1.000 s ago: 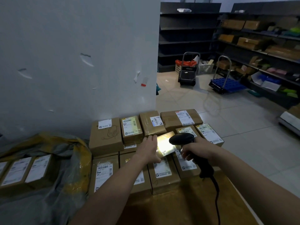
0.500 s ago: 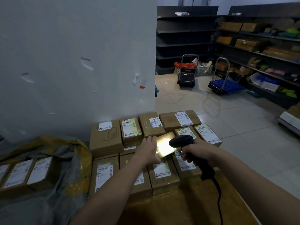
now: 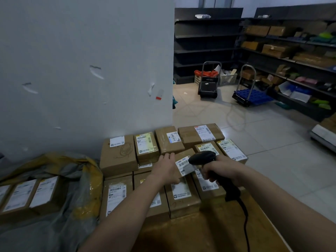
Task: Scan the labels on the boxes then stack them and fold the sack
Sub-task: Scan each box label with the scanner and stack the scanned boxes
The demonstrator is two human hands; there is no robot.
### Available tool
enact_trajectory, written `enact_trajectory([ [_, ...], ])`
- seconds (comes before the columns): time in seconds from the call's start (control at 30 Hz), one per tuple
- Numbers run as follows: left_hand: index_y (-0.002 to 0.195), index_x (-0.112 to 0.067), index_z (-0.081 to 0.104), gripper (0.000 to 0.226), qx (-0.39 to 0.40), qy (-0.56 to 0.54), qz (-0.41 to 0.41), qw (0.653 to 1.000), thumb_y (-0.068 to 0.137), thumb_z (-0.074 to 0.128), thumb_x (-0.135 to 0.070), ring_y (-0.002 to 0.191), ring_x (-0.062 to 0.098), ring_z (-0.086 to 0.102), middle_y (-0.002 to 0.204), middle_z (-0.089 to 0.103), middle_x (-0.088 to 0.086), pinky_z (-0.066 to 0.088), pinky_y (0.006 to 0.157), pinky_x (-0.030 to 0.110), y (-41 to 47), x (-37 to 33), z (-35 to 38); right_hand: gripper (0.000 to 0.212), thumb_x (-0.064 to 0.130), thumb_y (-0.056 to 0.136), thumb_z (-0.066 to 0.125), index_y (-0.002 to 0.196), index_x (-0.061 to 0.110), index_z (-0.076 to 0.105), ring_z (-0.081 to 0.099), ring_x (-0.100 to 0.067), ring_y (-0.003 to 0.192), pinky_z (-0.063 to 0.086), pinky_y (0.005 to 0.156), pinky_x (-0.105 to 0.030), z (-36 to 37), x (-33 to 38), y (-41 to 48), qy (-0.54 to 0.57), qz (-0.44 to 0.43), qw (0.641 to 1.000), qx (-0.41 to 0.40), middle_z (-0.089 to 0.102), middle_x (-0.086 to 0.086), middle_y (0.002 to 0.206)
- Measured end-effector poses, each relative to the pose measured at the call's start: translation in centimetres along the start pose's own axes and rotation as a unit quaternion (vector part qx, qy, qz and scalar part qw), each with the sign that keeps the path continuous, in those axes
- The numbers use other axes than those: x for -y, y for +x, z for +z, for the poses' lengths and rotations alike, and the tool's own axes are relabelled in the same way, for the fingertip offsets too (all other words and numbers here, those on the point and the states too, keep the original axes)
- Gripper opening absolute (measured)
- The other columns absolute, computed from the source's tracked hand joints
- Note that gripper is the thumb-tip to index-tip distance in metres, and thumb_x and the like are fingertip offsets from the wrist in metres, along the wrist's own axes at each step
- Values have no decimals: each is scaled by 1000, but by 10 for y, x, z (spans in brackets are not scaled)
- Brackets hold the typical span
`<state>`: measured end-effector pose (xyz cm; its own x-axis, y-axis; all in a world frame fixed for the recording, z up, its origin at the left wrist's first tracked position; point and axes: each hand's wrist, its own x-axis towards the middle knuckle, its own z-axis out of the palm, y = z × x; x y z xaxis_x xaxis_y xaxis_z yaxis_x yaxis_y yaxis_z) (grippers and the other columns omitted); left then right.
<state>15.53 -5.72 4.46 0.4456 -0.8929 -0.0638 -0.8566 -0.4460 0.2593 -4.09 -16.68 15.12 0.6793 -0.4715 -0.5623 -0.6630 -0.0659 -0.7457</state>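
Several brown cardboard boxes with white labels lie packed together on a wooden table [image 3: 200, 231] against the white wall. My left hand [image 3: 166, 168] holds a small box [image 3: 183, 163] tilted up above the pile, its label facing the scanner. My right hand [image 3: 221, 170] grips the handle of a black barcode scanner [image 3: 202, 157], whose head points at that label from close by. Its black cable hangs down over the table. A grey and yellow sack [image 3: 60, 193] lies crumpled at the left, with three labelled boxes [image 3: 27, 195] showing in its mouth.
A white wall [image 3: 81, 70] rises right behind the boxes. To the right lies a tiled floor with two hand carts [image 3: 209, 79] and dark shelves [image 3: 291, 51] holding parcels. The table's right edge runs close to my right forearm.
The bright scanner light on the held box's label has gone out, so the label now reads plainly. Both hands stay almost where they were.
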Motion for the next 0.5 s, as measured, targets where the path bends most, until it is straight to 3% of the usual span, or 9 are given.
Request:
enact_trajectory([
  [0.17, 152, -12, 25, 110, 6, -8, -5, 1000, 67, 86, -47, 132, 26, 39, 149, 38, 7, 44, 107, 38, -1, 1, 4, 24, 15, 86, 70, 110, 12, 66, 64, -22, 85, 53, 76, -34, -1, 0, -1, 6, -11, 1000, -13, 71, -13, 97],
  [0.33, 155, -32, 22, 110, 78, -114, -31, 990, 67, 88, -33, 139, 31, 31, 156, 20, 3, 38, 113, 48, -13, 10, -16, 15, 12, 86, 72, 100, 7, 67, 66, -25, 79, 55, 75, -37, 6, -10, 11, -11, -61, 991, -120, 71, -18, 94],
  [0.5, 152, -34, 26, 104, 132, -185, -35, 973, 68, 88, -28, 126, 23, 46, 142, 42, 2, 42, 108, 42, -49, 41, -58, 11, 15, 87, 73, 95, 13, 66, 66, -27, 83, 58, 76, -43, 40, -11, 21, 15, -74, 985, -157, 69, -12, 88],
])
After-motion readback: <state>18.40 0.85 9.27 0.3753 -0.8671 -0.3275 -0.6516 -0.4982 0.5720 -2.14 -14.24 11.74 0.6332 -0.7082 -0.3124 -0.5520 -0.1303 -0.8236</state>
